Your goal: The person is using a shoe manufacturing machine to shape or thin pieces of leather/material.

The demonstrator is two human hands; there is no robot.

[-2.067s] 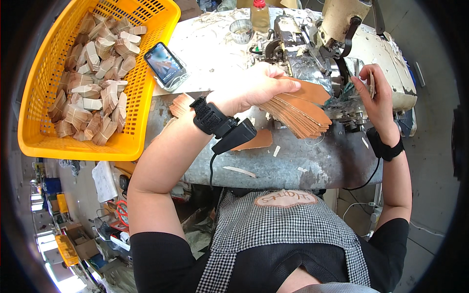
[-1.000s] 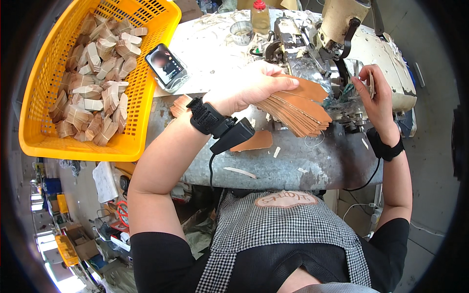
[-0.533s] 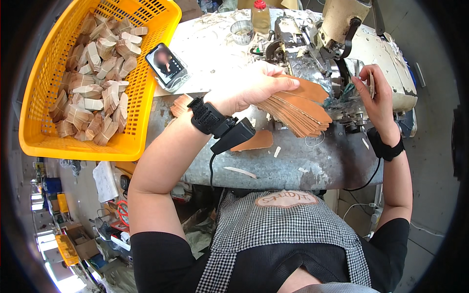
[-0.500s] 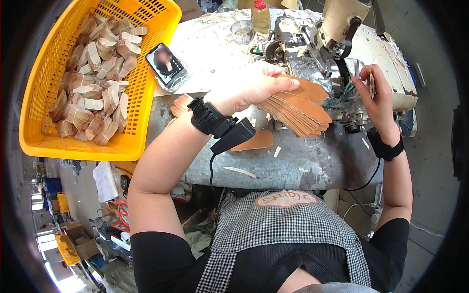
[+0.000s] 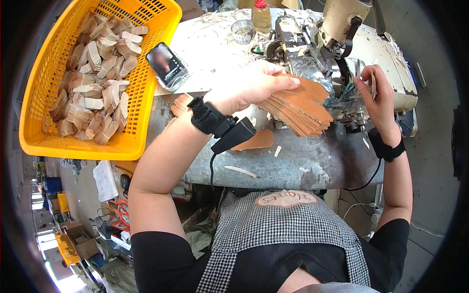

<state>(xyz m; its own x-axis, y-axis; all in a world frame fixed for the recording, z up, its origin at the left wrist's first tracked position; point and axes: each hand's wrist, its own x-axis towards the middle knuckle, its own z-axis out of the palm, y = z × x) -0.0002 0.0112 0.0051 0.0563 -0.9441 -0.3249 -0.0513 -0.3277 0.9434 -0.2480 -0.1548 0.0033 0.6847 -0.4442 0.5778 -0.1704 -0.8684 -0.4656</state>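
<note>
A fanned stack of tan leather strips [image 5: 298, 113] is gripped in my left hand [image 5: 264, 84], thumb on top, just in front of the machine. The strips have pointed ends that face right. To the right of the machine head [image 5: 337, 34], my right hand [image 5: 378, 90] pinches a few thin leather pieces [image 5: 373, 84], seen edge-on. One loose leather strip [image 5: 256, 140] lies on the metal worktop below my left wrist. More leather pieces [image 5: 181, 105] show partly behind my left forearm.
A yellow plastic basket [image 5: 132, 151] full of bundled leather pieces stands at the left. Beside it lies a phone [image 5: 166, 63] with a lit screen. A clear cup [image 5: 242, 32] and a red-capped bottle [image 5: 261, 18] stand at the back. Scraps litter the grey worktop [image 5: 303, 168].
Almost nothing differs. Both hands keep their grip and stay nearly in place; the fanned stack has shifted very slightly. The picture on the phone screen has changed a little.
</note>
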